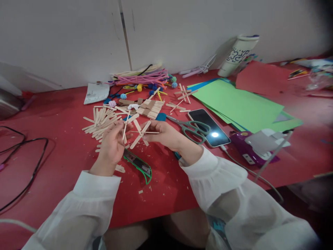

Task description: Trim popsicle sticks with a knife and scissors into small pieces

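Note:
My left hand (112, 146) is closed on a few craft sticks (126, 125), which cross each other and point upward. Facing it, my right hand (165, 133) pinches a star-like piece of crossed craft sticks (141, 133) between thumb and fingers. The two pieces are close together above the table; whether they touch, I cannot tell. Just below them lies a green utility knife (139, 163). Behind my left hand spreads a pile of loose craft sticks (100, 119), and a banded bundle of craft sticks (151, 108) lies farther back. More crossed sticks (185, 93) rest beyond my right hand.
Scissors (192, 128) overlap a phone (209, 126) on the red table (166, 198). Green paper sheets (234, 99), a purple power adapter (249, 149) with a cable and a tumbler (238, 55) stand right. Pipe cleaners (142, 77) lie along the wall; a black cable (39, 163) curls left.

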